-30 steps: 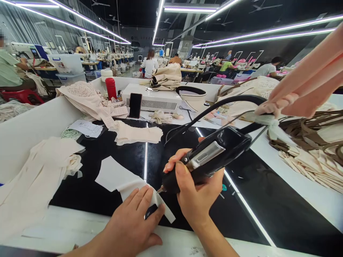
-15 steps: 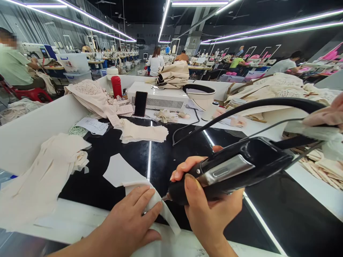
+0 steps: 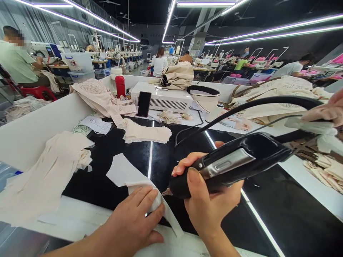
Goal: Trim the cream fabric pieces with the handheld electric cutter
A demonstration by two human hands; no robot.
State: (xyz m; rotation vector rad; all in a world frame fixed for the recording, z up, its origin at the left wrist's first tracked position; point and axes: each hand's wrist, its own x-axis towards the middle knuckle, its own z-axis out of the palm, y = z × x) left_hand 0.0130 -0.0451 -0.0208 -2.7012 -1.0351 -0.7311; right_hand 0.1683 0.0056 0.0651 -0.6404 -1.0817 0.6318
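My left hand (image 3: 136,216) lies flat with its fingers spread over a pale fabric piece (image 3: 123,171) on the black glossy tabletop (image 3: 107,153). The fabric has a folded edge beside my fingertips, and a narrow strip of it runs toward the table's front edge. My right hand (image 3: 211,192) is wrapped round a black handheld tool (image 3: 241,160) with a silver lever. The tool's thin metal tip is beside the fabric edge, just right of my left fingers; whether it touches is unclear. A thick black cord leads off the tool.
Cream fabric pieces pile up on the left (image 3: 50,167), with a smaller stack (image 3: 147,131) ahead. Behind are a phone (image 3: 144,103), a red bottle (image 3: 120,86) and a white vented box (image 3: 160,96). At the right edge hangs something pale (image 3: 313,125). People sit at machines beyond.
The view has shifted slightly, moving most things a little right. The tool's tip sits slightly higher relative to my left fingertips. Both hands keep nearly the same pose.
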